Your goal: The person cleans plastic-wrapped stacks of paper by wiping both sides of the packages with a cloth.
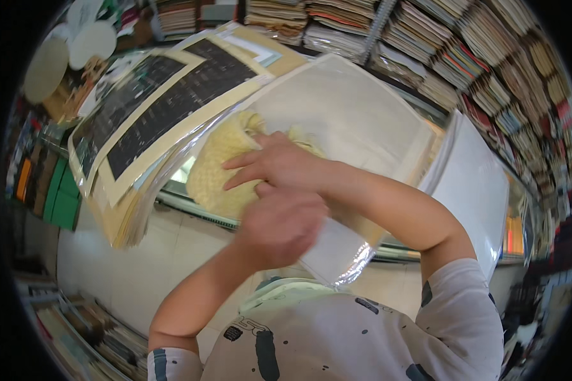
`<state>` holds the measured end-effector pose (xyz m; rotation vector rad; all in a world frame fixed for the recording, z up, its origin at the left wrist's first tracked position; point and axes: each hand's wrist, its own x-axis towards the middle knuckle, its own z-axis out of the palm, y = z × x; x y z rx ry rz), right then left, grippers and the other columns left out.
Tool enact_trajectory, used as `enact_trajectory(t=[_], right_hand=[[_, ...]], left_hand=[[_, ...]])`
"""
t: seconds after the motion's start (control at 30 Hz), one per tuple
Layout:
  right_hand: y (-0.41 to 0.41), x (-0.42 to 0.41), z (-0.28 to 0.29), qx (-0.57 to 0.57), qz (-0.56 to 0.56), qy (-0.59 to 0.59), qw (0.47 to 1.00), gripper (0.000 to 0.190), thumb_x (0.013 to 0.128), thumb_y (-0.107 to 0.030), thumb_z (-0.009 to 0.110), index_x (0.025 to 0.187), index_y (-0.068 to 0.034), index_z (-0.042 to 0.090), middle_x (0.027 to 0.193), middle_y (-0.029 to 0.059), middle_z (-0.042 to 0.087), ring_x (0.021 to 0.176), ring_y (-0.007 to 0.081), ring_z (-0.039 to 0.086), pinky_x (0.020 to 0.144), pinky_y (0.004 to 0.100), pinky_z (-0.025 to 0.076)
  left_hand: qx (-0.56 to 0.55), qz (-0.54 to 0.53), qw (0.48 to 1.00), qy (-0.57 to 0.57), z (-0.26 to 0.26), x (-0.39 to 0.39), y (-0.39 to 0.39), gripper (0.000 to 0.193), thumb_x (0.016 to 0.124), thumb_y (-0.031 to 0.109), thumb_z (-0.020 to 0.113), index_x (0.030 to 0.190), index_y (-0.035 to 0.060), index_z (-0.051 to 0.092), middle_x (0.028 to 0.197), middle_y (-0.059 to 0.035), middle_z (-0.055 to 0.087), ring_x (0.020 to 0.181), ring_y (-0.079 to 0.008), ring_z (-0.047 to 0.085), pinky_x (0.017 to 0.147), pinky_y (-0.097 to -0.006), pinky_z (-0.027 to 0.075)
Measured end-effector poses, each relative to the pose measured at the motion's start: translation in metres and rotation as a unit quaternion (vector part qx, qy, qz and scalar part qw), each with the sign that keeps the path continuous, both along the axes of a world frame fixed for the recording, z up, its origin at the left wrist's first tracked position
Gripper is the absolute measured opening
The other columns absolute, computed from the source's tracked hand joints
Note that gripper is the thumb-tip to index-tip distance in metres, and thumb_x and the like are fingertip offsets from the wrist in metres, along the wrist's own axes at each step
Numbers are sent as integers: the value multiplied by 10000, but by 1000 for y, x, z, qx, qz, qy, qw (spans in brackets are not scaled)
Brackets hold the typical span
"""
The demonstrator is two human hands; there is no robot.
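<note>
A yellow textured cloth (214, 171) lies bunched over the near left part of a clear plastic sleeve holding a large pale sheet (362, 105). My right hand (281, 159) reaches in from the right and rests on the cloth, its fingers spread. Just below it is my left hand (283, 228), blurred and curled; whether it holds anything is hidden. The sleeve's shiny near corner (357, 266) hangs over the edge of a glass-topped counter (219, 219) towards my body.
Left of the cloth, a thick stack of sleeved sheets with dark printed panels (181, 105) overhangs the counter. White sleeved sheets (472, 181) lean at the right. Shelves packed with paper stacks (414, 33) line the back. Green boxes (62, 195) stand at the left.
</note>
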<state>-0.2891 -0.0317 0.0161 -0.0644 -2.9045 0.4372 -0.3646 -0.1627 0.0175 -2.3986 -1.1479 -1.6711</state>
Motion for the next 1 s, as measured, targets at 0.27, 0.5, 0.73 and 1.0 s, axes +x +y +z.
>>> enact_trajectory(t=[0.27, 0.5, 0.73, 1.0], right_hand=[[-52, 23, -3, -14, -118, 44, 992, 310, 796, -196, 594, 1083, -266, 690, 1286, -37, 570, 1150, 308, 446, 939, 464, 341], [-71, 157, -4, -60, -18, 22, 998, 405, 726, -116, 602, 1088, -277, 687, 1356, -31, 533, 1316, 360, 329, 982, 473, 317], [125, 263, 4, -29, -617, 13, 786, 448, 843, -246, 468, 1280, -233, 569, 1157, 151, 641, 1042, 346, 609, 929, 430, 471], [162, 269, -12, 106, -633, -55, 765, 464, 839, -235, 496, 1298, -256, 561, 1311, 59, 564, 1208, 353, 505, 1028, 491, 371]], left_hand=[[-536, 45, 836, -113, -3, -96, 108, 587, 977, 489, 387, 1432, 118, 400, 1436, -157, 429, 1354, -255, 369, 1106, -372, 263], [-347, 176, 897, 208, -33, -72, 112, 663, 920, 454, 526, 1477, 162, 316, 1546, -107, 260, 1443, -277, 193, 1146, -503, 98], [-343, 302, 868, 194, -21, -57, 98, 709, 857, 484, 610, 1419, 100, 411, 1491, -134, 360, 1404, -302, 276, 1141, -497, 131], [-345, 435, 805, -209, -79, -48, 3, 869, 819, 471, 674, 1404, -66, 321, 1464, -317, 268, 1387, -417, 227, 1134, -502, 140]])
